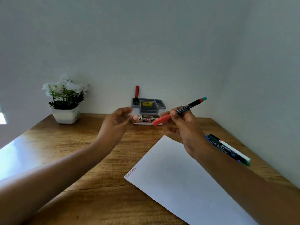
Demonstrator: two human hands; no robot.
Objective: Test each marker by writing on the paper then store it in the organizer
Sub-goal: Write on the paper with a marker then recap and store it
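My right hand grips a black marker with a red cap, held in the air above the desk; the capped end points left toward my left hand. That hand hovers beside the cap with loosely curled fingers and holds nothing. Behind both hands stands the grey organizer against the wall, with one red marker upright in its left slot. The white paper lies on the desk in front of me, with red writing at its left corner. Several more markers lie to the right of the paper.
A white pot of white flowers stands at the back left of the wooden desk. A small printed card or box lies in front of the organizer. Walls close off the back and right side.
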